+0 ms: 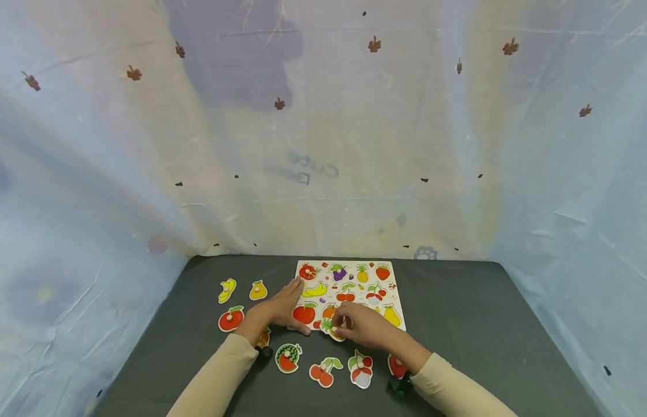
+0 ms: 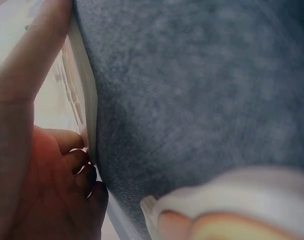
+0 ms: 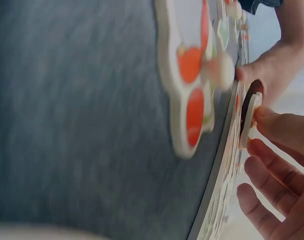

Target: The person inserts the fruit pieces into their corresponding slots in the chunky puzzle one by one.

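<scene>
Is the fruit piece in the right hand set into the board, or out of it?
Out: the right hand pinches the fruit piece, and in the head view it juts past the near edge of the board.

lt sleeve [image 1: 216, 376] & rt sleeve [image 1: 459, 385] plain beige, dk wrist cams [image 1: 399, 386], bare hands [image 1: 367, 325]

- Your head view looks forward and down from far back.
- Your left wrist view looks from very close, tipped sideways, at the edge of the board [image 2: 90, 100].
- Your right wrist view is close and tipped too.
- All three views share the board and your left hand [image 1: 285, 306].
</scene>
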Demonstrator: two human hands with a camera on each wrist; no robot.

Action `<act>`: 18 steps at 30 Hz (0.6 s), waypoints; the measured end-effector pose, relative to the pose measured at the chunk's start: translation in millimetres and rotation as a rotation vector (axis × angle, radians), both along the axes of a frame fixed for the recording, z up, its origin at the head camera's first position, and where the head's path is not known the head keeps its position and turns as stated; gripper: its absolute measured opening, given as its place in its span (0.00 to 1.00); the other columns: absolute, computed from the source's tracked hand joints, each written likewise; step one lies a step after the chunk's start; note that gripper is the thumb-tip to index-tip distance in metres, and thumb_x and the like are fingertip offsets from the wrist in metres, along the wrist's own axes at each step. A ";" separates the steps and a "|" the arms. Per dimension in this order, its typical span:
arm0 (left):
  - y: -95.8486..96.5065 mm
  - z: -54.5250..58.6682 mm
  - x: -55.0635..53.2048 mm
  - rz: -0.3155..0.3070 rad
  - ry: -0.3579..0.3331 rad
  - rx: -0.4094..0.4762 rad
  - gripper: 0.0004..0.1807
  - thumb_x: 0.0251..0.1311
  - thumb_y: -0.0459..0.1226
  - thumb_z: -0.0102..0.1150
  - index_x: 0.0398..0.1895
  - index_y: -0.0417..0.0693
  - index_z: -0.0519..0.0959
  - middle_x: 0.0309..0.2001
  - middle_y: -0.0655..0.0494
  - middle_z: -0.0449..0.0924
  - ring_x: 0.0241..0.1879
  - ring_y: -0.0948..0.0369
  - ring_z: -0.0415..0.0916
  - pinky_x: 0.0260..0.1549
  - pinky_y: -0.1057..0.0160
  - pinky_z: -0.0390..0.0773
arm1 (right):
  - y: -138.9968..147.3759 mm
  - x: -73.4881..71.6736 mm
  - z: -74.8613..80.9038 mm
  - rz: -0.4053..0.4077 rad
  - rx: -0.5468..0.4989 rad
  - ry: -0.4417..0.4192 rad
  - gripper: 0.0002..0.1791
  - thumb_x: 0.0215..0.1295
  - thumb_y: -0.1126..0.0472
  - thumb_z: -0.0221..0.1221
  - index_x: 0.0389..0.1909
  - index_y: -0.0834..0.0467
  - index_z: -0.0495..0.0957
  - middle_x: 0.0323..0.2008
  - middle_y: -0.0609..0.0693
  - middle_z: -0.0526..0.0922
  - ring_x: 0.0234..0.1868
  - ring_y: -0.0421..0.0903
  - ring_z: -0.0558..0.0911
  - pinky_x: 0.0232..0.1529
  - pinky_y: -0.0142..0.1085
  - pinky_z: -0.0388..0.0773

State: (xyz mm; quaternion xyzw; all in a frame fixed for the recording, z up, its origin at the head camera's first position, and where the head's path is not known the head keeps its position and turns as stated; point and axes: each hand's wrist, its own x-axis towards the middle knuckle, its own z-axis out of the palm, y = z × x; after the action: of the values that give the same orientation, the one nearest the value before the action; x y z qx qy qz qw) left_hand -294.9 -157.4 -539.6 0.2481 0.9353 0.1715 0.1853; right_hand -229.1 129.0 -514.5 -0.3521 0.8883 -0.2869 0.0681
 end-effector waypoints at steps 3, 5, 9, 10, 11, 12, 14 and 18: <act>0.9 3.6 1.7 -0.001 0.003 -0.014 0.78 0.48 0.68 0.79 0.87 0.36 0.42 0.88 0.39 0.35 0.87 0.43 0.33 0.81 0.40 0.46 | 6.8 -4.0 0.0 -0.022 -0.009 0.020 0.04 0.73 0.56 0.70 0.42 0.48 0.84 0.37 0.39 0.80 0.34 0.37 0.77 0.37 0.32 0.76; -0.2 -0.8 -0.5 -0.006 0.005 -0.008 0.80 0.46 0.70 0.78 0.87 0.37 0.42 0.88 0.41 0.34 0.87 0.44 0.32 0.81 0.41 0.45 | 11.7 -6.9 0.8 -0.031 -0.015 0.038 0.05 0.74 0.56 0.69 0.43 0.48 0.83 0.38 0.41 0.81 0.34 0.39 0.78 0.37 0.33 0.76; -3.7 -11.1 -7.1 -0.021 0.016 0.023 0.82 0.43 0.74 0.77 0.88 0.38 0.42 0.88 0.40 0.34 0.87 0.43 0.31 0.81 0.39 0.44 | 20.5 -15.0 2.3 -0.055 -0.008 0.071 0.05 0.75 0.56 0.69 0.44 0.49 0.82 0.39 0.43 0.81 0.35 0.41 0.79 0.36 0.34 0.76; -3.9 -13.2 -7.6 -0.024 0.022 0.017 0.82 0.43 0.74 0.76 0.88 0.38 0.42 0.88 0.40 0.35 0.87 0.43 0.32 0.81 0.39 0.44 | 22.8 -17.3 2.5 -0.067 0.002 0.080 0.05 0.75 0.56 0.69 0.44 0.49 0.82 0.39 0.42 0.81 0.35 0.41 0.78 0.37 0.35 0.76; -3.9 -13.5 -7.6 -0.026 0.027 0.019 0.82 0.43 0.75 0.75 0.88 0.38 0.42 0.88 0.39 0.35 0.86 0.42 0.32 0.81 0.39 0.44 | 24.9 -19.7 2.7 -0.081 0.017 0.093 0.05 0.75 0.55 0.69 0.44 0.48 0.82 0.39 0.42 0.81 0.35 0.40 0.77 0.36 0.35 0.76; -3.1 -11.5 -7.0 -0.023 0.023 0.017 0.81 0.44 0.74 0.76 0.87 0.37 0.42 0.87 0.39 0.36 0.86 0.42 0.33 0.81 0.39 0.45 | 26.9 -22.2 3.4 -0.097 0.029 0.099 0.04 0.75 0.55 0.68 0.44 0.48 0.83 0.40 0.41 0.81 0.35 0.39 0.77 0.36 0.35 0.76; 0.3 -1.6 -1.9 -0.002 0.001 0.010 0.80 0.45 0.71 0.78 0.87 0.36 0.43 0.87 0.39 0.36 0.86 0.42 0.33 0.81 0.40 0.45 | 31.1 -27.3 4.4 -0.128 0.049 0.101 0.05 0.75 0.54 0.69 0.44 0.48 0.83 0.40 0.41 0.80 0.36 0.38 0.75 0.36 0.36 0.76; 4.8 10.1 3.9 0.025 -0.019 -0.020 0.78 0.47 0.65 0.81 0.87 0.36 0.43 0.88 0.40 0.37 0.87 0.43 0.34 0.81 0.41 0.47 | 39.0 -39.3 5.9 -0.203 0.056 0.099 0.05 0.74 0.53 0.69 0.44 0.48 0.83 0.40 0.41 0.81 0.37 0.39 0.76 0.37 0.37 0.76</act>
State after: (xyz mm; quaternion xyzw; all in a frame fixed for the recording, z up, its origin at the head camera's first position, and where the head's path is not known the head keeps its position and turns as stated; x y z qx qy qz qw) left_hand -291.1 -152.6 -529.5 0.2326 0.9382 0.1667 0.1947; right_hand -268.4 168.0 -508.6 -0.2718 0.9294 -0.2496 0.0047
